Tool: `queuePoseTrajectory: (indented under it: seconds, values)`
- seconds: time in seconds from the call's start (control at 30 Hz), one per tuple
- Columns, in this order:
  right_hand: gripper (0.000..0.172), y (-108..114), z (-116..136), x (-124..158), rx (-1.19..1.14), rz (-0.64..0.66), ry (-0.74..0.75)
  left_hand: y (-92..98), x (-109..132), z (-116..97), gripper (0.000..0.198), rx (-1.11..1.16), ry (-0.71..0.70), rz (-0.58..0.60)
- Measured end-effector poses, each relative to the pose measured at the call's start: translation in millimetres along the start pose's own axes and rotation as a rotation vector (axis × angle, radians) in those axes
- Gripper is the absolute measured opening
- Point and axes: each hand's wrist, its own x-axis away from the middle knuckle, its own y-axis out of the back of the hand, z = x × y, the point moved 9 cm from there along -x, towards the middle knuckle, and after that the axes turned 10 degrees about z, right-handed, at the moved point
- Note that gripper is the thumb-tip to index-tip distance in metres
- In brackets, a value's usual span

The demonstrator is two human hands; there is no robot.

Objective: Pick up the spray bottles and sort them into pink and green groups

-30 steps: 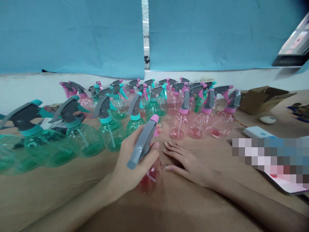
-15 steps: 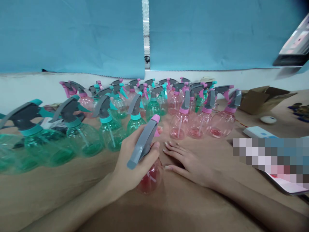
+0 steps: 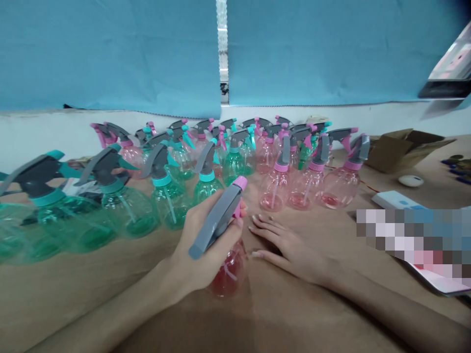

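Note:
My left hand [image 3: 206, 245] is closed around the neck of a pink spray bottle [image 3: 228, 274], whose grey head with a pink nozzle points away and to the right. The bottle stands on the table in front of me, its lower part showing below my fingers. To its right my right hand [image 3: 283, 245] lies flat on the brown tabletop [image 3: 279, 314], fingers spread, holding nothing. Just beyond that hand are pink spray bottles [image 3: 274, 193]. Green spray bottles [image 3: 171, 206] with turquoise collars stand in a row at the left.
More pink and green spray bottles [image 3: 233, 162] crowd the back by the wall. At the right are an open cardboard box [image 3: 390, 152], a white computer mouse [image 3: 411, 181], a white box [image 3: 395, 200] and a blurred-out flat object [image 3: 437, 279]. Blue cloth [image 3: 110, 54] hangs behind.
The held bottle's spray head has tilted slightly, its back end shifting a little left. My right hand stays where it was.

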Motion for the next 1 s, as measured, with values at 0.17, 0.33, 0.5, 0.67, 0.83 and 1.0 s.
queuePoseTrajectory:
  seconds: [0.17, 0.33, 0.5, 0.67, 0.83, 1.0]
  values:
    - [0.060, -1.2, -0.6, -0.3, 0.018, 0.006, -0.001, -0.9, -0.5, 2.2, 0.006, -0.016, 0.026, 0.005]
    - [0.061, -2.2, -0.9, -1.0, 0.035, 0.020, -0.008, 0.5, -1.2, 4.1, 0.005, -0.028, 0.007, -0.015]
    - [0.060, -1.0, -0.6, -0.5, 0.027, 0.004, -0.002, 2.9, 1.9, 10.9, 0.025, -0.034, 0.026, -0.086]
    - [0.061, -2.0, -1.1, -0.6, 0.030, 0.011, 0.000, -0.6, 1.8, 9.6, 0.025, -0.035, 0.002, -0.071]
    - [0.061, -1.5, -0.5, -1.0, 0.035, 0.020, -0.006, -1.0, 2.2, 8.6, 0.025, -0.001, -0.007, -0.065]
    - [0.061, -2.7, -1.9, -1.1, 0.031, 0.029, -0.008, -1.9, 2.8, 9.1, 0.025, 0.008, -0.010, -0.066]
